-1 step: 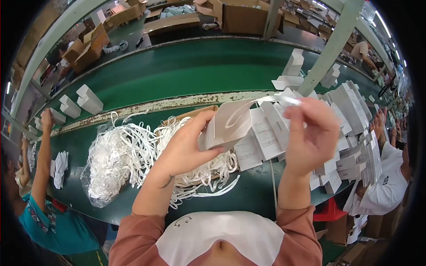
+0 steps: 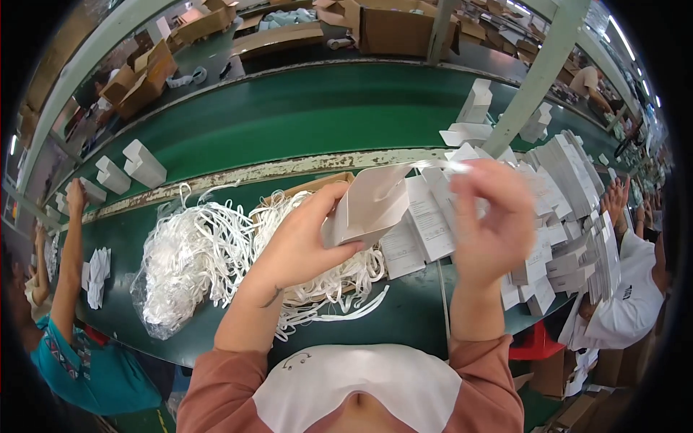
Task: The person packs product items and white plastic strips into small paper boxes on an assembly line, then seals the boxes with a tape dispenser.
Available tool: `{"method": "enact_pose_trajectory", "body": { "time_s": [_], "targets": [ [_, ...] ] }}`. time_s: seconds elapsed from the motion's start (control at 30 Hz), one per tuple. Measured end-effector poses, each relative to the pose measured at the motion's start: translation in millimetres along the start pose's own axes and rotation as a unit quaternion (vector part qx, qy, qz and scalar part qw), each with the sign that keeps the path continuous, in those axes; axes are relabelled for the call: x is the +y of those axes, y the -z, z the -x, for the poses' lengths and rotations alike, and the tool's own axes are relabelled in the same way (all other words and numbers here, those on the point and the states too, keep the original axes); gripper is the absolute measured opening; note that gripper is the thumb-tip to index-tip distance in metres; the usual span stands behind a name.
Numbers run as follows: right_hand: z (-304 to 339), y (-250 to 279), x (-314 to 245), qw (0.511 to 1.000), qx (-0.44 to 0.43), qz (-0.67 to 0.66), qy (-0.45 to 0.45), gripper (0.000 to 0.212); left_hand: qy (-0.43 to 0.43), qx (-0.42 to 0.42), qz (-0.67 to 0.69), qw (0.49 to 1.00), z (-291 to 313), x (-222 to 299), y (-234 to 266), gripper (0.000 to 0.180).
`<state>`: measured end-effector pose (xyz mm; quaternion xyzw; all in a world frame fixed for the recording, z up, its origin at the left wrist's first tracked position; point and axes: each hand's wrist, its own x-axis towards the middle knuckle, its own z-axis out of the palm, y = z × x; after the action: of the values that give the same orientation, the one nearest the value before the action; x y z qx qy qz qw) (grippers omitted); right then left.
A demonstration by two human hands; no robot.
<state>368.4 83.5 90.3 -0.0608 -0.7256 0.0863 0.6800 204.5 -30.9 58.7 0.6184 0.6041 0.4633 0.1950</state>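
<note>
two hands of the wearer show: the left hand and the right hand, with one small white paper bag between them. one heap of white ribbon handles lies on the green table, too tangled to count. three white bags stand on the left of the conveyor belt, and about three more toward its right. the flat white bags stacked on the right are too many to count. two co-workers are seen, one at the left, one at the right.
</note>
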Motion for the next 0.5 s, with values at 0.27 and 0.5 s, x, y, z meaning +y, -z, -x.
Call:
{"method": "enact_pose_trajectory", "body": {
  "time_s": [0.27, 0.5],
  "targets": [
    [7, -15, -16, 0.946, -0.322, -0.013, 0.039, 0.026, 0.035, 0.032, 0.02, 0.999, 3, -1, 0, 0.061],
    [-5, 2, -17, 0.954, -0.297, -0.035, -0.015, 0.026, 0.077, 0.089, 0.117, 0.986, 12, -13, 17, 0.064]
  ]
}}
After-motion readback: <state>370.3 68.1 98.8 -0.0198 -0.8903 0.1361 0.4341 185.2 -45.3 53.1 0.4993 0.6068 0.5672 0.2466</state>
